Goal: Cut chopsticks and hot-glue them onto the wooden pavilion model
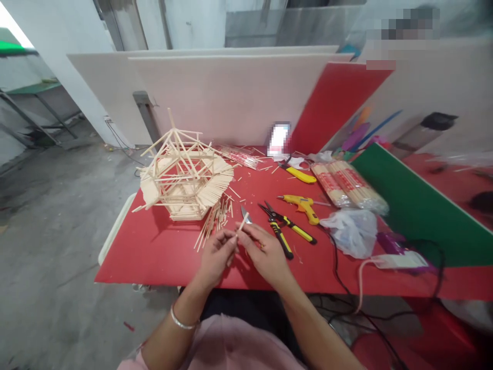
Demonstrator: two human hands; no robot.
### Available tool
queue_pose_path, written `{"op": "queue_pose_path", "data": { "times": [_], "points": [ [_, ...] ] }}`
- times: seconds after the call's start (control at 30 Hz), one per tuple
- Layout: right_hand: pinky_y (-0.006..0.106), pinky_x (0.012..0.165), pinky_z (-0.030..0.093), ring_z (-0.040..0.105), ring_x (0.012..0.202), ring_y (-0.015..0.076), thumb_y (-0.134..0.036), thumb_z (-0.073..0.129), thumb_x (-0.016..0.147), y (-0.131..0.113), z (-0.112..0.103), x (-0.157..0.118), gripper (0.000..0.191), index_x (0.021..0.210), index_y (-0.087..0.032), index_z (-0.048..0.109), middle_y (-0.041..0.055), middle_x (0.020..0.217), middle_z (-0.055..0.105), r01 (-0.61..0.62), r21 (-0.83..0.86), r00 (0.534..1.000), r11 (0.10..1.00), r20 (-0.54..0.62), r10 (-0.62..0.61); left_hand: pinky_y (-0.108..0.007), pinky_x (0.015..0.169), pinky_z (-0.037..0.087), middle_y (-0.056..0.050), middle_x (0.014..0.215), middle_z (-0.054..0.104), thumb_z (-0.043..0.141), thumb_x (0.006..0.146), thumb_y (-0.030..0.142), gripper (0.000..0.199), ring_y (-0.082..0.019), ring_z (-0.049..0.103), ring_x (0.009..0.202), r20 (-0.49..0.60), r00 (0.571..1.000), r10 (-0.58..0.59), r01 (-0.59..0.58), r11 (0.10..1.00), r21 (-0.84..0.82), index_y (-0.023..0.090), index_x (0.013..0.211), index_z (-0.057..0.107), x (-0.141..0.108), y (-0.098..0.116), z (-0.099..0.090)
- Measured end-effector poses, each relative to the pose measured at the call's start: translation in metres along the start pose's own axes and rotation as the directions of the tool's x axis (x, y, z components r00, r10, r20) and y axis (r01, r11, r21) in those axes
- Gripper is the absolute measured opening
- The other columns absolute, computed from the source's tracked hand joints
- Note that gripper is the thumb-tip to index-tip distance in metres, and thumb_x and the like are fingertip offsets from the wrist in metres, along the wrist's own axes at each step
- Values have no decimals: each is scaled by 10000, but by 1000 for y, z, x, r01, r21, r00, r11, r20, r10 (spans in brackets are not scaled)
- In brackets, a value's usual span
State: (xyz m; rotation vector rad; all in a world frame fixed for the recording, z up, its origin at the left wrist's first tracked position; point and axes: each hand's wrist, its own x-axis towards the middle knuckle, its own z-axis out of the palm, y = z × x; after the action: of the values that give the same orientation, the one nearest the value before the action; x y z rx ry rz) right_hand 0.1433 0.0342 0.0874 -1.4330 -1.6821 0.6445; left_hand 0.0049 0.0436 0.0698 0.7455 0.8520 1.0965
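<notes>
Both hands meet over the front of the red table. A short pale stick rises at a tilt from between their fingertips. My left hand is closed, its thumb and fingers pinched at the stick's lower end. My right hand is closed round the same stick, thumb against the fingers. To the left stands a model built of thin wooden sticks, with a pointed frame on top. Loose sticks lie between it and my hands. Just beyond my right hand are pliers with yellow and black handles.
A yellow glue gun lies at the right, its cord running off the front edge. Beyond are a yellow-handled cutter, wrapped stick bundles, a plastic bag, a green board and a lit phone.
</notes>
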Motion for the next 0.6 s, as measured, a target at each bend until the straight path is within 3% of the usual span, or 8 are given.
{"op": "queue_pose_path", "data": {
  "times": [0.1, 0.2, 0.3, 0.4, 0.5, 0.6],
  "points": [
    [249, 710, 508, 640, 731, 139, -400, 489, 963, -18, 11, 11, 354, 760, -189, 688, 31, 774, 683, 53, 78, 998, 995, 42, -57, -171, 379, 373, 33, 526, 594, 797, 692, 494, 401, -74, 508, 376, 5, 1000, -30, 30, 998, -57, 170, 775, 577, -14, 0, -4],
    [290, 822, 527, 673, 890, 164, -341, 473, 976, -26, 21, 11, 282, 944, -212, 722, 50, 955, 729, 202, 47, 978, 978, 49, -204, -209, 464, 463, 6, 572, 645, 821, 660, 476, 398, -116, 591, 464, -118, 993, -19, 0, 987, -163, 174, 776, 590, -27, 11, -10],
    [318, 851, 544, 682, 950, 179, -249, 488, 963, -27, 28, -2, 261, 1139, -226, 680, 65, 1034, 734, 305, -32, 951, 952, -51, -306, -200, 499, 461, -19, 619, 679, 844, 634, 407, 358, -110, 598, 508, -232, 972, -32, -14, 980, -196, 163, 769, 618, -35, 28, -18],
    [304, 772, 566, 689, 872, 175, -130, 509, 922, -26, 31, -21, 357, 1242, -243, 620, 69, 985, 732, 419, -93, 898, 903, -106, -428, -196, 514, 441, -31, 593, 666, 825, 651, 379, 309, -107, 584, 513, -199, 976, -86, 42, 976, -214, 149, 730, 634, -40, 39, -24],
    [289, 726, 569, 675, 853, 170, -49, 537, 873, -23, 35, -36, 500, 1332, -247, 552, 78, 980, 714, 513, -119, 849, 850, -77, -523, -197, 516, 418, -21, 570, 634, 815, 661, 383, 294, -102, 564, 513, -152, 980, -129, 91, 968, -236, 145, 703, 648, -43, 41, -27],
    [269, 675, 548, 652, 813, 161, -30, 572, 834, -21, 42, -40, 607, 1393, -252, 492, 66, 934, 699, 604, -156, 790, 782, -11, -613, -176, 517, 396, 2, 630, 618, 842, 617, 360, 296, -73, 524, 542, -269, 957, -111, 26, 954, -299, 150, 692, 648, -40, 39, -27]
  ]
}}
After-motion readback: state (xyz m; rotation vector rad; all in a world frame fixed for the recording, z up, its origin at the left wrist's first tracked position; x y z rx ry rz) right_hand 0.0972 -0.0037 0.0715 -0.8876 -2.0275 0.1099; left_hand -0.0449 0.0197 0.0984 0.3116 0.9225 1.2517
